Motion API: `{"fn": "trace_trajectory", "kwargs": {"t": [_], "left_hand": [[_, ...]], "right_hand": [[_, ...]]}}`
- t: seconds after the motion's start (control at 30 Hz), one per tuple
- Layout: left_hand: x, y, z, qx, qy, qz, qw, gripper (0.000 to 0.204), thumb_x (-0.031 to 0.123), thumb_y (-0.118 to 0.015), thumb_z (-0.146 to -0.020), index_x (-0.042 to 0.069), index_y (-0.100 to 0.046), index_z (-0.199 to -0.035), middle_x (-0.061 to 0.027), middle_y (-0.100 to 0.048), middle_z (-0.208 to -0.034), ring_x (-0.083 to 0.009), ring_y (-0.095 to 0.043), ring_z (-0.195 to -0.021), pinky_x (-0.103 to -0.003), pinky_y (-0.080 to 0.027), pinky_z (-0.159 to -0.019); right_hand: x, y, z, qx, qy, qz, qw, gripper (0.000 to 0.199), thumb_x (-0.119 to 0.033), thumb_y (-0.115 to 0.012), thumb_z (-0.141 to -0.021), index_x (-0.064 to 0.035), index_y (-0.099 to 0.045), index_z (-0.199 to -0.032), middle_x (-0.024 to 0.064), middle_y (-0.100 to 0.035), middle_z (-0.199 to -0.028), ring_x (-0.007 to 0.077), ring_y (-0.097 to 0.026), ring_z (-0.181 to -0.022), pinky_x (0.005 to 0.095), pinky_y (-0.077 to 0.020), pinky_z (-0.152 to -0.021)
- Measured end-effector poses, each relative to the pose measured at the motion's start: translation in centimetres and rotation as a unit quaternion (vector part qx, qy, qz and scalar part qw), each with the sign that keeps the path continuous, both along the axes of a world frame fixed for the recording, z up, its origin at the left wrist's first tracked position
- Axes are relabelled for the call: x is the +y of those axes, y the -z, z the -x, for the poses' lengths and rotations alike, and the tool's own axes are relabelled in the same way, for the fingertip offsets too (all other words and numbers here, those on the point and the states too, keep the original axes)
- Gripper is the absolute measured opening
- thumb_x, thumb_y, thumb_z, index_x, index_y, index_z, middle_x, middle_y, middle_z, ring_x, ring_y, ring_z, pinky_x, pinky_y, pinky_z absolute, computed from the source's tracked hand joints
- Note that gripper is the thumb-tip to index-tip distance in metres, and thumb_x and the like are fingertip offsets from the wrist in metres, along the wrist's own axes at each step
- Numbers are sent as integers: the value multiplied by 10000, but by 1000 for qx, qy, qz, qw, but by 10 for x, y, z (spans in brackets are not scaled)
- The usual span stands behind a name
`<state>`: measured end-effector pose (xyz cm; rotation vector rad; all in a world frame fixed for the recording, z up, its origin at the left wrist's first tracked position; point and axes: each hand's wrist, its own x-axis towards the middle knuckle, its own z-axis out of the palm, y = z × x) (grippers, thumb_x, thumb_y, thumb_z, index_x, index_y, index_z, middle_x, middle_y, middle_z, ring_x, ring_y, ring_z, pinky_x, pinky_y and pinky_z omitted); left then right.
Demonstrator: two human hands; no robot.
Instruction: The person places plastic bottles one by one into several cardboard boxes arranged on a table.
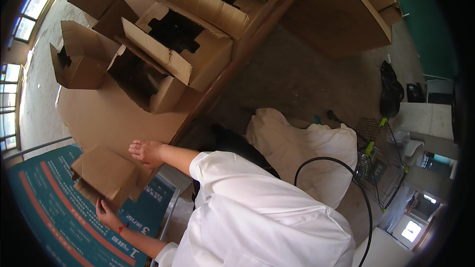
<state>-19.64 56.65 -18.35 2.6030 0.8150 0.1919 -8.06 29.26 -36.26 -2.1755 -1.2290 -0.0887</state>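
A small brown cardboard box (110,170) rests where the brown work surface meets a green printed board, its open flaps toward the lower left. My left hand (108,217) is at the box's near lower edge, fingers closed against the cardboard there; some of the fingers are hard to make out. A red string circles that wrist. Just beyond the box's upper right corner, my right hand (147,153) lies palm down on the brown work surface (118,118), fingers stretched out and holding nothing.
Several open cardboard boxes (208,54) stand along the far part of the surface. The green printed board (54,202) lies at left. To the right are a pale cloth heap (297,148), a black cable (368,207), a wire cart (378,158) and a black bag (390,89).
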Motion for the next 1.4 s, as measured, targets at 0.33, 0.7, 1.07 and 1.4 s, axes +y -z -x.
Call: {"fn": "trace_trajectory", "kwargs": {"t": [0.33, 0.7, 1.07, 1.4], "left_hand": [[-17, 20, -30, -168, 47, 202, 964, 298, 74, -533, -954, -26, -561, -1234, -104, -603, -1207, -160, -578, -1081, -266, -457, -927], [-28, 34, -43, -246, 87, 272, 926, 294, 63, -563, -928, -42, -583, -1201, -120, -628, -1168, -180, -595, -1049, -282, -468, -925], [-36, 29, -30, -288, 7, 296, 911, 332, 22, -620, -856, 5, -628, -1187, -130, -628, -1195, -201, -586, -1104, -305, -433, -975], [-39, 6, -39, -11, 139, 33, 990, 751, 428, -660, -822, -23, -417, -1371, -209, -267, -1501, -337, -261, -1391, -431, -208, -1139]], "right_hand": [[-2, -1, 3, 34, 64, -123, 990, 481, -218, -634, -762, -22, -559, -1195, 158, -491, -1347, 278, -422, -1287, 422, -289, -1109], [57, -177, -9, -207, 112, -211, 949, 249, -155, -560, -802, -12, -639, -990, 165, -623, -1092, 318, -498, -1190, 431, -262, -1134], [38, -197, 35, -77, -72, 47, 993, 178, -213, -633, -804, -38, -654, -774, 71, -651, -774, 227, -584, -1011, 429, -225, -1158], [49, -210, 14, 9, -53, 24, 998, 127, -64, -608, -794, -44, -699, -880, 85, -640, -1162, 252, -507, -1213, 430, -318, -1102]]}}
